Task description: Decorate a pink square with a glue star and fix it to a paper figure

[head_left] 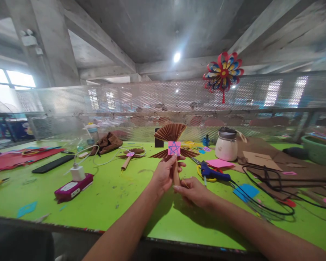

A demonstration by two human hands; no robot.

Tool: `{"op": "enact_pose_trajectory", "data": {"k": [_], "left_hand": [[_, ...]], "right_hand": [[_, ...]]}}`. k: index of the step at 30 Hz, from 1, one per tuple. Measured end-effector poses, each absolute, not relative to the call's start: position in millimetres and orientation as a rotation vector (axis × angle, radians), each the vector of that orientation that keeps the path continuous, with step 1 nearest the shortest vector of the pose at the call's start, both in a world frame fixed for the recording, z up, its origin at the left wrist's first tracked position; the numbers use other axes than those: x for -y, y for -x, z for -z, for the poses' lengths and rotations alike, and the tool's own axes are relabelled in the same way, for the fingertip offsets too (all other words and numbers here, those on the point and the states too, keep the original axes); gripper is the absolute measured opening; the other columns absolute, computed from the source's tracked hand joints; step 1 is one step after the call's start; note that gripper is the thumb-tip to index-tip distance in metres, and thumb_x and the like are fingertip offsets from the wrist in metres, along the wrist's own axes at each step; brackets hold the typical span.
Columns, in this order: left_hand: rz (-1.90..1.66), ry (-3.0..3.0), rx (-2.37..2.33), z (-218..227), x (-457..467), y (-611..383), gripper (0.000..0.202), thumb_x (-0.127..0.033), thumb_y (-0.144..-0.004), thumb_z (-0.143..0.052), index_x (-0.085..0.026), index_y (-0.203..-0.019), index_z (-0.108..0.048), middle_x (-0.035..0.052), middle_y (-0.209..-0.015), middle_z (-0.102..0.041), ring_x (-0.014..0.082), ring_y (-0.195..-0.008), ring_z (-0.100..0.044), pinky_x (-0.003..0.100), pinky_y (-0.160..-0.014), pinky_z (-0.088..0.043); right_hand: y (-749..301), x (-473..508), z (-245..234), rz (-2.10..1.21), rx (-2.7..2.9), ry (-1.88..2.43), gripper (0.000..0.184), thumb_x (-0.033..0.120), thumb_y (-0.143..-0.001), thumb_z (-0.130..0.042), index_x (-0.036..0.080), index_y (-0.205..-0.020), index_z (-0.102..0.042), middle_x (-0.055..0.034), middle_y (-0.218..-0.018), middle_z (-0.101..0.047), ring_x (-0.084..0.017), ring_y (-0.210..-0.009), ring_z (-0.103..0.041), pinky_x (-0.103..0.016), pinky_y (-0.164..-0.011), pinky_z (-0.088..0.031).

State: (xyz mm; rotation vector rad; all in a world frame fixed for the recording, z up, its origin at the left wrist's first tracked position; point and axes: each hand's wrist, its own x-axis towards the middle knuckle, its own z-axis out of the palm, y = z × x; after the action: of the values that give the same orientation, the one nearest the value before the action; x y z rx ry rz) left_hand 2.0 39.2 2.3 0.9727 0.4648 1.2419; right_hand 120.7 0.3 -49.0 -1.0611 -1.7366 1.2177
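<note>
My left hand (165, 173) is closed around a brown pleated paper fan (171, 132), held upright above the table. A pink paper square (174, 148) with a blue star drawn on it sits at the fan's centre, my left thumb at its lower edge. Below it runs a rolled brown paper handle (176, 174). At the handle's lower end my right hand (196, 191) is closed, thumb and fingers pinching there; a thin yellowish strand shows by these fingers. A similar finished-looking fan (130, 155) with a pink centre lies on the table to the left.
A blue glue gun (213, 172) and yellow-handled scissors (203, 174) lie right of my hands, near a white jar (226, 145) and brown paper (266, 159). Black cable loops across the right. A purple power strip (73, 188) with a white plug stands left. A mesh partition (152, 101) rises behind.
</note>
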Motion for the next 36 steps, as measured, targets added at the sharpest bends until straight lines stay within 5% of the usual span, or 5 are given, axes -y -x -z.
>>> {"op": "enact_pose_trajectory", "data": {"k": [7,15,27,31,36], "left_hand": [[-1.153,-0.929,-0.544,3.2,-42.2,-2.9,0.011,-0.024,-0.085,-0.056,-0.015,-0.085,-0.051,0.0005,-0.061,-0.057,0.0087,-0.049,-0.054,0.015,-0.042,-0.038],[-1.259,-0.710,-0.538,-10.6,-57.3,16.1,0.018,-0.021,-0.092,-0.042,-0.016,-0.075,-0.042,-0.0019,-0.055,-0.048,0.0045,-0.039,-0.039,0.013,-0.038,-0.031],[-1.461,-0.544,-0.722,-5.6,-83.2,49.9,0.013,-0.028,-0.091,-0.046,-0.016,-0.084,-0.045,-0.0032,-0.058,-0.045,0.0058,-0.043,-0.042,0.013,-0.038,-0.029],[-1.468,-0.539,-0.846,4.3,-87.9,52.1,0.023,-0.032,-0.089,-0.051,-0.013,-0.102,-0.053,0.0037,-0.080,-0.058,0.0097,-0.062,-0.055,0.021,-0.052,-0.045],[-1.344,-0.606,-1.017,7.2,-91.4,49.0,0.036,-0.034,-0.088,-0.054,-0.016,-0.119,-0.053,0.0094,-0.118,-0.055,0.0208,-0.100,-0.057,0.042,-0.083,-0.050]], "right_hand": [[-122.2,-1.0,54.4,-1.250,1.839,1.096,0.046,0.061,-0.079,-0.051,0.018,-0.061,-0.046,0.0052,-0.037,-0.045,-0.006,-0.030,-0.036,-0.019,-0.033,-0.025],[-117.4,24.9,26.3,-0.983,2.189,1.047,0.023,0.031,-0.085,-0.051,0.015,-0.069,-0.055,0.0031,-0.056,-0.050,-0.007,-0.050,-0.045,-0.019,-0.047,-0.034],[-111.9,67.2,5.7,-1.129,2.501,0.847,0.026,0.033,-0.087,-0.050,0.017,-0.089,-0.070,-0.0030,-0.076,-0.067,-0.013,-0.070,-0.059,-0.021,-0.067,-0.044],[-116.2,83.4,-16.2,-1.398,2.674,0.668,0.032,0.037,-0.083,-0.057,0.020,-0.108,-0.069,-0.0064,-0.091,-0.070,-0.016,-0.082,-0.063,-0.024,-0.074,-0.046],[-141.7,35.8,-3.8,-1.320,2.240,0.879,0.035,0.044,-0.082,-0.057,0.015,-0.099,-0.067,-0.0054,-0.077,-0.066,-0.014,-0.066,-0.060,-0.027,-0.066,-0.047]]}}
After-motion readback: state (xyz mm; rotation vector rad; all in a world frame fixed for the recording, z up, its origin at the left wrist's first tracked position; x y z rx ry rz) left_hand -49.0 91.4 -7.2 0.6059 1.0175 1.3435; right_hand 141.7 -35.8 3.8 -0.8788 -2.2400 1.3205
